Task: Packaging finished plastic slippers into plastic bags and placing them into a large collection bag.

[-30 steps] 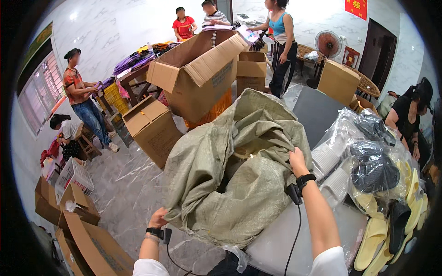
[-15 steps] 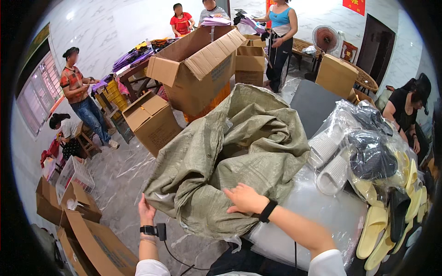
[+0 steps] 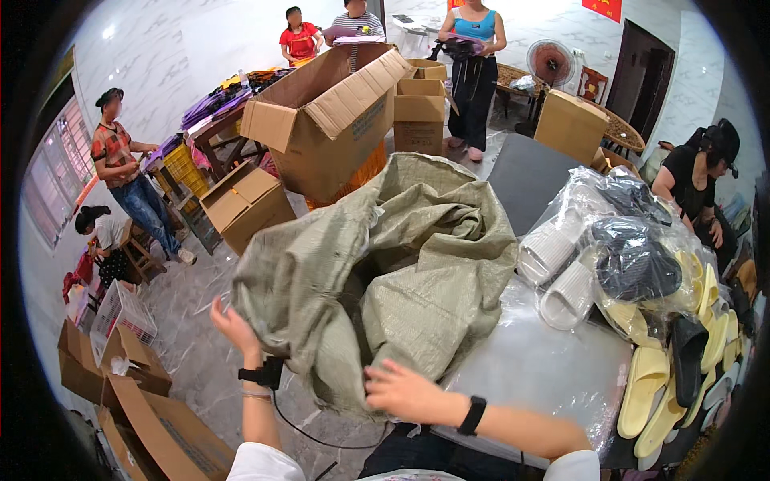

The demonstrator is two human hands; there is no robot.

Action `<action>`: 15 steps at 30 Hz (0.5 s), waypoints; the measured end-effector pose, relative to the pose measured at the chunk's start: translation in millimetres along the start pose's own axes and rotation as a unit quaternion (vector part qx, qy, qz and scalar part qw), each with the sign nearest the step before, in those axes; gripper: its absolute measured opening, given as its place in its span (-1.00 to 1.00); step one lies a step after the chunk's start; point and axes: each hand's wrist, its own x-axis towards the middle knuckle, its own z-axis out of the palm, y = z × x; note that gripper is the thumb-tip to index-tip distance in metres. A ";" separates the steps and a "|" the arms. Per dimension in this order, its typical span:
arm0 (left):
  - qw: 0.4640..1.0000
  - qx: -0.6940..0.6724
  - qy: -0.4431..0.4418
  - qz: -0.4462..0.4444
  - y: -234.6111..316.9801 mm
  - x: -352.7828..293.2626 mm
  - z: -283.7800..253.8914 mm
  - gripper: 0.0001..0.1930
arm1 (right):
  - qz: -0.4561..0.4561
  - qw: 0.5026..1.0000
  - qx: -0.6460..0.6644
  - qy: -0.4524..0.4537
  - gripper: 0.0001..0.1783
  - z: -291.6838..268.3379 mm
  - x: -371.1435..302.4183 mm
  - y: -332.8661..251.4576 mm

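Note:
A large olive-green woven sack (image 3: pixel 433 297) stands in front of me, its mouth gaping upward with crumpled, folded edges. Its inside is mostly in shadow. At its left edge is my left hand (image 3: pixel 234 327), fingers raised and apart, holding nothing; whether it touches the fabric I cannot tell. My right hand (image 3: pixel 401 390) lies against the sack's near side, slightly blurred, with its fingers spread. A stack of clear plastic bags (image 3: pixel 537 365) lies to the right of the sack.
Bagged white slippers (image 3: pixel 568 298) and yellow slippers (image 3: pixel 644 377) crowd the right side. Cardboard boxes stand beyond the sack, including a big open carton (image 3: pixel 329 120), and at lower left (image 3: pixel 172 425). Several people are around the room; one person (image 3: pixel 694 180) is close at right.
My left hand has come off the sack's left edge and moved left and up. My right hand has slid down and left along the near side. The sack's left part has shifted.

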 end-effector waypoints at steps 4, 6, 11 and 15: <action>0.815 -0.071 -0.440 0.370 149.0 -20.3 15.0 -0.74 | -0.024 0.991 0.123 -0.055 -0.77 43.9 2.3 -38.6; 0.598 -0.105 -0.694 0.387 161.5 -58.5 35.8 -0.76 | -0.025 0.987 0.143 -0.069 -0.75 48.6 11.7 -45.7; 0.510 0.486 -0.509 0.495 96.3 -23.8 64.9 -0.64 | 0.117 0.948 0.180 -0.234 -0.54 20.0 25.4 -50.2; 0.507 0.702 -0.332 0.375 2.2 60.4 71.8 -0.57 | 0.053 0.995 0.075 -0.026 -0.30 68.4 2.2 -37.3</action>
